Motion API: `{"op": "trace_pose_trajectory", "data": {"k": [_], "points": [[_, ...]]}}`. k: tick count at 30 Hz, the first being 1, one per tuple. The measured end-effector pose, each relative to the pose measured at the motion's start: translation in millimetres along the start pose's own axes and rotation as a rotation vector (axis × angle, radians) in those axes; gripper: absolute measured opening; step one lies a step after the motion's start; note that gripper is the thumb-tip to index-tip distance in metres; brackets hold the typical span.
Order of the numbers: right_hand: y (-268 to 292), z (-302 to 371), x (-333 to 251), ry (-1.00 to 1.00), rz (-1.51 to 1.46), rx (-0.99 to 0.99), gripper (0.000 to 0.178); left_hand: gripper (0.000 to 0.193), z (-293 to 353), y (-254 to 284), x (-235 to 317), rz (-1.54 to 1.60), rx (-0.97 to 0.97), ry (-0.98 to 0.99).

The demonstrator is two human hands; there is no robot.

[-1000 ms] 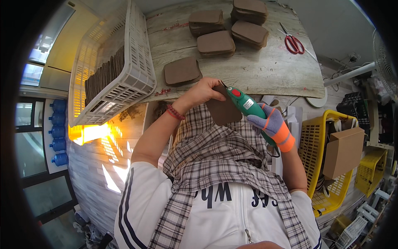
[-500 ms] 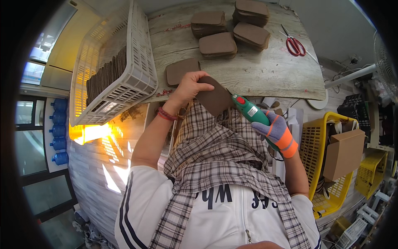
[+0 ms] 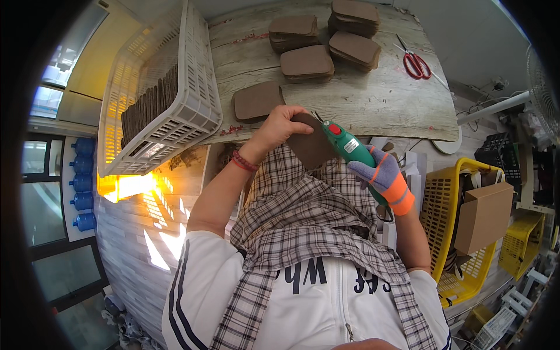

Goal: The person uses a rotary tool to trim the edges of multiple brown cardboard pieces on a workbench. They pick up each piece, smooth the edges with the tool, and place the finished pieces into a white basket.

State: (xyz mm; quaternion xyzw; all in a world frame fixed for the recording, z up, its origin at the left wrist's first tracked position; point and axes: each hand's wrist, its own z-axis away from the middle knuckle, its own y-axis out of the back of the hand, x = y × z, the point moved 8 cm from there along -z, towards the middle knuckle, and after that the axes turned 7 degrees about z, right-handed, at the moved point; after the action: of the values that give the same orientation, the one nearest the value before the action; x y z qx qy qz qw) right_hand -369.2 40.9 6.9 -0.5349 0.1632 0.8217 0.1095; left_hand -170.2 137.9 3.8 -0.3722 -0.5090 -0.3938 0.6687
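Observation:
My bare left hand (image 3: 282, 127) pinches a brown rounded pad (image 3: 315, 146) by its upper left part, over my lap at the table's front edge. In my right hand (image 3: 385, 178), gloved in purple and orange, is a green handheld electric cutter (image 3: 349, 146) with a red button. The cutter's narrow metal tip lies at the pad's upper right edge; whether it touches I cannot tell. Just beyond my left hand a similar pad (image 3: 258, 101) lies on the table. Several stacks of such pads, among them a near stack (image 3: 307, 62), stand farther back.
Red-handled scissors (image 3: 415, 64) lie at the table's (image 3: 402, 111) right. On the left stands a white plastic crate (image 3: 201, 87) with a row of brown pads. A yellow basket (image 3: 437, 216) holding a cardboard box (image 3: 484, 216) is at my right. A fan (image 3: 542, 87) stands far right.
My left hand has shifted slightly right with the pad, which has turned. The cutter has moved a little up and left, its tip now at the pad's top edge.

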Motion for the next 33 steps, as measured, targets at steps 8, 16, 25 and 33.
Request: {"op": "trace_pose_trajectory", "data": {"k": [8, 16, 25, 33], "points": [[11, 9, 9, -0.03, 0.103, -0.006, 0.043, 0.011, 10, 30, 12, 0.017, 0.083, -0.006], [5, 5, 3, -0.021, -0.025, 0.025, 0.042, 0.014, 12, 65, 13, 0.181, 0.245, -0.127], [18, 7, 25, -0.047, -0.109, 0.101, 0.04, 0.04, 10, 144, 28, -1.0, 0.785, -0.27], [14, 4, 32, -0.045, -0.113, 0.139, 0.04, 0.06, -103, 81, 47, -1.33, 0.41, -0.274]]}}
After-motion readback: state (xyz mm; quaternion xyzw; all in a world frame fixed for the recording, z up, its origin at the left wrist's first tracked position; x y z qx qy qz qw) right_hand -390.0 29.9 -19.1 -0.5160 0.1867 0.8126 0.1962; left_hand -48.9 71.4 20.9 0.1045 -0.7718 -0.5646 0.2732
